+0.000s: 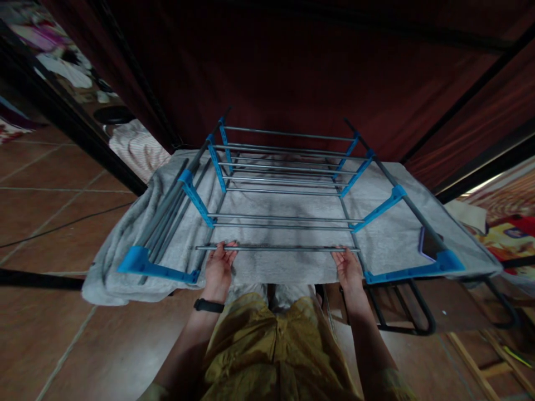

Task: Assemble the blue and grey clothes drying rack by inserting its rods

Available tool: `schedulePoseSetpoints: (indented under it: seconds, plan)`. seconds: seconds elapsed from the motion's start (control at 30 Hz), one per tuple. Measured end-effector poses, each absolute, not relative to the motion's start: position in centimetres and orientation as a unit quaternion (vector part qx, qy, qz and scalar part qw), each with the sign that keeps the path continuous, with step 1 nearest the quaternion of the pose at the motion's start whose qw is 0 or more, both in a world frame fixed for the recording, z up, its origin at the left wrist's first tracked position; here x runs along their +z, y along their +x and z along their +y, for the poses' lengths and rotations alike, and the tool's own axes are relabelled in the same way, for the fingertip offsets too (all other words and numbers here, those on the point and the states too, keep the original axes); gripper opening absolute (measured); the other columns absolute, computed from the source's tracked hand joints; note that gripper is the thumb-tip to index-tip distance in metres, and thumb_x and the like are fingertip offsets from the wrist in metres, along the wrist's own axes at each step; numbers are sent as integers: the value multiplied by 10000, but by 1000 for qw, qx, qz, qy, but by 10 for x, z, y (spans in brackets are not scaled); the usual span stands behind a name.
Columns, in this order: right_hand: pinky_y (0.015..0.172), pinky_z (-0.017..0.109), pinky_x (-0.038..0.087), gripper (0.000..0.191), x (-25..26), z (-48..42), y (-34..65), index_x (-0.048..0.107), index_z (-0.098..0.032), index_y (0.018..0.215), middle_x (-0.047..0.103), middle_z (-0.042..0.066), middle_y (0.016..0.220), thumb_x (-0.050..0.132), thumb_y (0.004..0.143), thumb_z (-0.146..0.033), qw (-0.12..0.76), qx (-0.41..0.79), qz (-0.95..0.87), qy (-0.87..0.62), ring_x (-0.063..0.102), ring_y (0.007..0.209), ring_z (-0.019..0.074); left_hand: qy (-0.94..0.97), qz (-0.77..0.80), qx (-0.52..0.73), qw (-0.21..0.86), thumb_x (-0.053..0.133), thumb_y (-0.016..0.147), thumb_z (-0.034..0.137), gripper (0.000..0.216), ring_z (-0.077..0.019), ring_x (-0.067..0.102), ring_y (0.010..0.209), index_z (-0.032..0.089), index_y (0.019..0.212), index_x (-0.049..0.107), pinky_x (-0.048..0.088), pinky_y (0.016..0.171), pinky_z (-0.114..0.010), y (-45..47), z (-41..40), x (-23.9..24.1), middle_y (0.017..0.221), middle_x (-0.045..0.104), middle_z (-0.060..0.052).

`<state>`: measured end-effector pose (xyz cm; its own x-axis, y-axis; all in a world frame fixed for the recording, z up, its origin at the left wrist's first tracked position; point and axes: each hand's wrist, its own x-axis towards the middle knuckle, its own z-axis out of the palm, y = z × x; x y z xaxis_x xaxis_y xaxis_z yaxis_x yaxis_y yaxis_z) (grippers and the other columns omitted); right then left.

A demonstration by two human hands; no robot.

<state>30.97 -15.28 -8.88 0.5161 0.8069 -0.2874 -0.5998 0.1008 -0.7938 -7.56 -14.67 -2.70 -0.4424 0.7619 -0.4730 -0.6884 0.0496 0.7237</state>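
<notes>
A rack frame of grey metal tubes and blue plastic brackets (196, 199) lies on a table covered with a grey cloth. Near its front edge, a loose-looking grey metal tube (284, 248) runs crosswise between my hands. My left hand (220, 264) grips the tube close to its left end, fingers curled under it and thumb on top. Around the tube's right end, my right hand (346, 265) closes in the same way. The tube's ends lie near the rack's lower side tubes; whether they touch I cannot tell. Several crossbars span the brackets farther back.
Several spare tubes (167, 217) lie on the grey cloth (267, 272) at the left, within the rack's left side. A phone-like flat object (430, 245) rests at the right. A dark red curtain (276, 72) hangs behind, and black metal posts stand at both sides.
</notes>
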Motion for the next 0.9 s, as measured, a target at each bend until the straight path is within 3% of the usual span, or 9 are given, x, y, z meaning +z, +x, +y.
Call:
schedulePoseSetpoints:
  seconds: [0.37,0.9]
  plan:
    - [927,310,584,82,-88,-154,308,656,-220,845,737,-12,909,719,830,-271,739,472,-107,-468,713,866,122,45,496,703,508,545,950,143,104,-155,736,777,153,886,626,583,749,-265,-78,-149,-27,840,750,-81]
    - [945,322,574,123,-90,-155,309,663,-209,844,747,0,930,767,791,-249,735,480,-116,-464,712,909,131,40,488,688,536,636,898,109,55,-159,744,787,139,857,616,591,793,-284,-61,-154,-31,832,754,-87]
